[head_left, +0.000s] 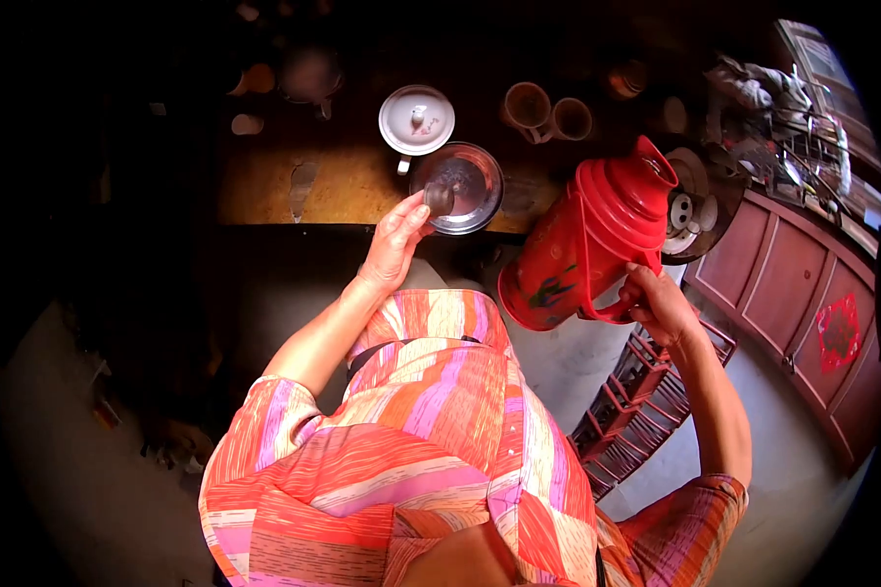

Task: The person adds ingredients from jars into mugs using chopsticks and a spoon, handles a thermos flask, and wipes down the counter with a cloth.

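My right hand (661, 303) grips the side handle of a large red thermos flask (597, 235) with a flower pattern. The flask is tilted, its top towards the upper right, and hangs in front of the table. Between the fingertips of my left hand (398, 240) is a small dark rounded stopper (440, 200). It is over the near rim of a round metal dish (489, 191). A white lidded mug (417, 119) stands just behind the dish. What the dish holds is too dark to make out.
Two cups (527, 106) stand behind the flask on the wooden table (264, 186). To the right are a plate with crockery (690, 210), a reddish wooden cabinet (768, 264) and a cluttered rack (793, 127). A slatted stand (636, 391) is below my right arm.
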`<state>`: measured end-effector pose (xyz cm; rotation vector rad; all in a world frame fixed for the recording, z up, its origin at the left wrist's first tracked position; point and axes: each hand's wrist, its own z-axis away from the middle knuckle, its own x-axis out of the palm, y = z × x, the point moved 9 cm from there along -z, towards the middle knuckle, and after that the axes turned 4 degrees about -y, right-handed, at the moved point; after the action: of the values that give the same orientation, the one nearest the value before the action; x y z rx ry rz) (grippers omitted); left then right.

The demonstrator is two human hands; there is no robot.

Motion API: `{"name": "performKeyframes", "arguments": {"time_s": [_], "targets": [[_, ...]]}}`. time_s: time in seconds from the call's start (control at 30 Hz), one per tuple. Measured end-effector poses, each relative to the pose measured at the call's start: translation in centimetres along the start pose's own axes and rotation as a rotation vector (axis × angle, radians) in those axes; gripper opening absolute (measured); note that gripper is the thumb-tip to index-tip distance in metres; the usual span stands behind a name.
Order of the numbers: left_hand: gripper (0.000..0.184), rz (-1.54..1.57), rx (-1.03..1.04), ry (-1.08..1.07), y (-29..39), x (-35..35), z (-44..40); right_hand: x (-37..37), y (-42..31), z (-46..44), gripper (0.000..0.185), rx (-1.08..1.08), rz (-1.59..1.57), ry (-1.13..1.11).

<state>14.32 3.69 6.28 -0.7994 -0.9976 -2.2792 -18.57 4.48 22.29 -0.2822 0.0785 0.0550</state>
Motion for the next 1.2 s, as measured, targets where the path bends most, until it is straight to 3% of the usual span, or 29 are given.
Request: {"name": "performKeyframes", "arguments": {"time_s": [0.13, 0.27, 0.33, 0.4, 0.57, 0.63, 0.8, 0.9, 1.0, 1.13, 1.2], "targets": [[0.044, -0.065, -0.019, -0.137, 1.9, 4.8, -1.4, 0.8, 0.2, 3.3, 0.012, -0.023, -0.031, 0.030], [0.045, -0.377, 0.211, -0.372, 8.8, 14.0, -3.5, 1.2, 2.2, 5.6, 0.009, -0.049, -0.127, -0.021], [0.045, -0.549, 0.400, -0.492, 12.3, 19.4, -3.5, 2.5, 2.5, 7.6, 0.018, -0.042, -0.109, -0.058], [0.044, -0.693, 0.427, -0.641, 13.8, 24.4, -2.8, 2.2, 4.3, 8.1, 0.022, -0.061, -0.102, -0.049], [0.042, -1.111, 0.443, -0.878, 11.6, 31.6, 0.4, 2.6, 8.2, 9.7, 0.023, -0.115, 0.026, -0.008], [0.042, -1.439, 0.617, -0.991, 9.6, 33.3, 2.7, 3.4, 9.1, 10.9, 0.017, -0.128, -0.015, 0.015], [0.043, -1.580, 0.565, -1.180, 5.5, 35.2, 5.2, 3.9, 13.4, 11.4, 0.012, -0.144, -0.136, 0.019], [0.041, -1.647, 0.804, -1.411, 3.9, 37.0, 8.5, 4.5, 15.3, 11.5, 0.011, -0.178, -0.201, -0.003], [0.046, -1.769, 0.776, -1.545, 1.2, 36.9, 9.9, 5.1, 16.5, 11.9, 0.012, -0.247, -0.209, 0.033], [0.041, -1.706, 0.701, -1.519, 0.4, 37.3, 9.4, 5.0, 18.9, 11.9, 0.017, -0.332, -0.264, 0.028], [0.042, -1.520, 1.147, -1.403, 3.6, 39.1, 10.3, 4.8, 19.7, 12.1, 0.021, -0.367, -0.290, 0.044]]}}
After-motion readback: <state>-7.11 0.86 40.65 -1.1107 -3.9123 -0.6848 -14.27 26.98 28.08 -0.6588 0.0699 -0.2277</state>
